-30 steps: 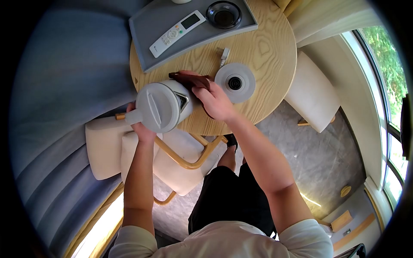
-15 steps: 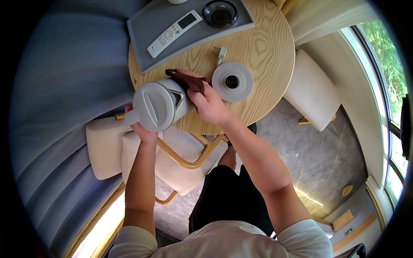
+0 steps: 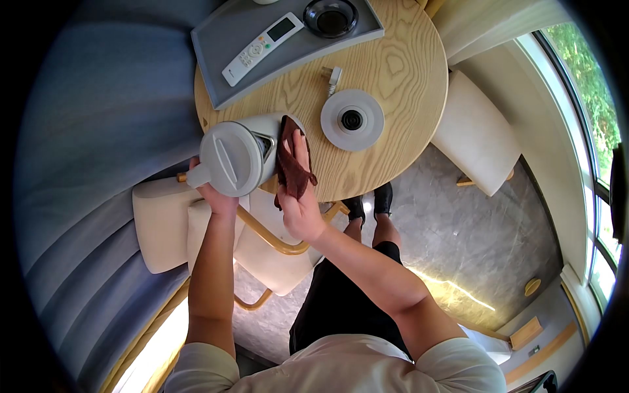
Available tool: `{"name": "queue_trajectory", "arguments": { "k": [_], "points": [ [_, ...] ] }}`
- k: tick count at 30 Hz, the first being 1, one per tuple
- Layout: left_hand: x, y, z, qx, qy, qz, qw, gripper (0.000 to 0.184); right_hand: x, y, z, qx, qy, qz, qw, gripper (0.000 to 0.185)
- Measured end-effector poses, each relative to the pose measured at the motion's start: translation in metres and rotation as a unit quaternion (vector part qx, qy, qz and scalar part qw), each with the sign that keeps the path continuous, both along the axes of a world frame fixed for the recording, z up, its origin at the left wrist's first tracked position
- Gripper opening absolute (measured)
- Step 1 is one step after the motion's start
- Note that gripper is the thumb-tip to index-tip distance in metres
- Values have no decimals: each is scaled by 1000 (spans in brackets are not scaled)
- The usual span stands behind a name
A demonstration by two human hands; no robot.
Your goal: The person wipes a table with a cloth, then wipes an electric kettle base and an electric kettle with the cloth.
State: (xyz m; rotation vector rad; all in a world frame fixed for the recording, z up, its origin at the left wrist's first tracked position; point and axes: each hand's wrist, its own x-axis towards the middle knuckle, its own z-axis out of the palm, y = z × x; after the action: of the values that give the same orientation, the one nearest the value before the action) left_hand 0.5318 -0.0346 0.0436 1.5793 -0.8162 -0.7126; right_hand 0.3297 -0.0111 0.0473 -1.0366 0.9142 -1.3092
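Observation:
A white electric kettle (image 3: 230,159) is tipped on its side above the table's near edge, its lid facing me. My left hand (image 3: 219,196) is closed around its handle, and the fingers are partly hidden behind the kettle. In my right hand (image 3: 303,208) is a dark brown cloth (image 3: 292,167), pressed against the kettle's bottom end. The kettle's round power base (image 3: 352,120) sits on the wooden table to the right of the cloth, and its plug (image 3: 335,76) lies just behind it.
A grey tray (image 3: 219,65) on the round wooden table (image 3: 406,85) holds a white remote control (image 3: 263,49) and a dark glass ashtray (image 3: 330,18). A cream armchair (image 3: 282,268) stands under my arms. Another pale chair (image 3: 481,131) is on the right, by the window.
My right hand has drawn the cloth down and nearer to me, from the kettle's upper side to its bottom end. The left hand holds the kettle almost in place.

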Motion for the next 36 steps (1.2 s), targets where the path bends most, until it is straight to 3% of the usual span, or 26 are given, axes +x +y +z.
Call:
{"name": "queue_trajectory", "arguments": {
  "k": [7,10,15,18,21,27,32,36],
  "points": [
    [9,2,-2,-19,111,-14,994,19,7,5,6,-1,13,-24,1000,76],
    [2,2,0,-11,-11,-52,999,21,4,0,4,-4,8,-21,1000,75],
    [2,3,3,-10,79,-57,995,30,-3,-9,3,6,-5,-14,1000,73],
    [8,4,-2,-9,65,-65,996,30,-11,-19,-1,23,-24,4,999,70],
    [10,3,0,-8,141,-68,988,28,-15,-31,-6,29,-37,21,999,67],
    [29,-8,-6,16,24,-44,999,24,-25,-56,-23,54,-96,78,991,61],
    [58,-28,-2,15,-16,-238,971,22,-28,-49,-25,58,-57,98,992,61],
    [49,-34,4,-8,81,-249,965,25,-29,-37,-22,46,-22,103,993,64]
  ]
}}
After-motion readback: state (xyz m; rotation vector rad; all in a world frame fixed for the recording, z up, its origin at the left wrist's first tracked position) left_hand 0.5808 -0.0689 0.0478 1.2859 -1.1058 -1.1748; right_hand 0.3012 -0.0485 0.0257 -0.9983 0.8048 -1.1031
